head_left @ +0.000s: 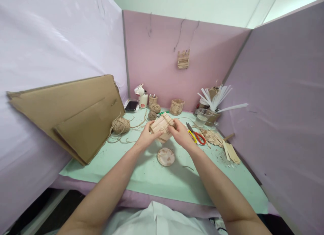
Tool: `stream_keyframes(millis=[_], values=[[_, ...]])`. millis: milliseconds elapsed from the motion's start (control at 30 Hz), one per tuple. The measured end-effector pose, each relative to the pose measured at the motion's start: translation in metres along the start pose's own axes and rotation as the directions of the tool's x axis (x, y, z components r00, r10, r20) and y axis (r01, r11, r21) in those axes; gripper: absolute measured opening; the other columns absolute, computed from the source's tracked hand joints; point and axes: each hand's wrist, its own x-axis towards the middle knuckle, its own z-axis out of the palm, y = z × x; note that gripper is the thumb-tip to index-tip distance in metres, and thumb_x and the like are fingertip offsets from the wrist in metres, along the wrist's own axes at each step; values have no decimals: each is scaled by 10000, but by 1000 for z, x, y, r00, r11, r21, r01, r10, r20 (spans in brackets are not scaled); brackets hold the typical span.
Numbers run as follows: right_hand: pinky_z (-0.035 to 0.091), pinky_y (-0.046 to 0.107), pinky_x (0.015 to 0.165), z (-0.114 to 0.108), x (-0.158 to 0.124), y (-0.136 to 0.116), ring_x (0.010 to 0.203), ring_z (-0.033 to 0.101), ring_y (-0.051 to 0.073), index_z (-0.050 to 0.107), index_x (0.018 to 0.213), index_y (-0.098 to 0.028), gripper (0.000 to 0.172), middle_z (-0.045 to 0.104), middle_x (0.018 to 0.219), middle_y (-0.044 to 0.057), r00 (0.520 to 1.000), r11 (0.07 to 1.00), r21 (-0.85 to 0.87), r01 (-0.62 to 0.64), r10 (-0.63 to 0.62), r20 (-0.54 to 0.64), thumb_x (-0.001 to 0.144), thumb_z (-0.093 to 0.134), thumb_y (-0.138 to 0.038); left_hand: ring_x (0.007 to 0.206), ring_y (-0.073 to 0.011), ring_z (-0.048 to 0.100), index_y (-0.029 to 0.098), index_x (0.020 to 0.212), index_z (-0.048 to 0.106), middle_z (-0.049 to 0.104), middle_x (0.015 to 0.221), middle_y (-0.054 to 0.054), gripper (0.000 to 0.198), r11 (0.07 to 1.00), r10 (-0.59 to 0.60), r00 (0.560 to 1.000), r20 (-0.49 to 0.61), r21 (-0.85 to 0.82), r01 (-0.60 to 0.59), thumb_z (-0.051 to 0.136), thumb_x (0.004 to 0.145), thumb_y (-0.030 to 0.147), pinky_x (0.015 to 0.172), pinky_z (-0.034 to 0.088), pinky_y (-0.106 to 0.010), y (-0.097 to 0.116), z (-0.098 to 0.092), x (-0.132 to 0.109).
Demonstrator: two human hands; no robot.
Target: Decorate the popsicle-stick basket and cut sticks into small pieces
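Observation:
Both my hands hold a small box built of pale wooden craft sticks (162,126) above the green mat. My left hand (146,135) grips its left side with fingers curled round it. My right hand (181,133) grips the right side, fingers closed on the sticks. The box is tilted, its ribbed top towards the back. A round lid-like disc (165,156) with brownish smears lies on the mat just below my hands.
A green mat (141,174) covers the table. Cardboard sheets (76,113) lean at the left, with a twine ball (120,125) beside them. Red-handled scissors (196,135), loose sticks (229,150), a plastic cup (202,117), a small basket (176,106) and white strips (215,96) lie right and back.

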Motion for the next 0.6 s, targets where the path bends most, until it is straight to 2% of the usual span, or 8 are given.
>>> stream_keyframes(millis=[267, 433, 600], values=[[406, 271, 650, -3, 4, 6, 730, 517, 165, 542, 858, -192, 176, 588, 770, -5, 998, 991, 119, -59, 57, 14, 711, 463, -246, 1094, -234, 503, 200, 1201, 454, 544, 1206, -102, 596, 999, -48, 998, -35, -9, 48, 675, 663, 332, 919, 388, -360, -6, 1, 2], [419, 272, 668, -2, 9, 18, 758, 525, 163, 552, 891, -190, 224, 599, 808, -4, 994, 970, 221, -106, 110, -9, 695, 482, -273, 1109, -233, 486, 205, 1184, 467, 502, 1241, -103, 600, 995, 39, 995, -89, 93, -31, 689, 640, 328, 946, 365, -370, -3, 2, 0], [426, 263, 633, -2, 11, 25, 692, 533, 148, 533, 825, -180, 205, 601, 755, -1, 983, 922, 351, -164, 183, -22, 678, 469, -307, 1200, -269, 400, 222, 1285, 362, 355, 1352, -138, 795, 978, 105, 990, -93, 192, -86, 728, 595, 375, 954, 355, -417, -3, 2, -2]])
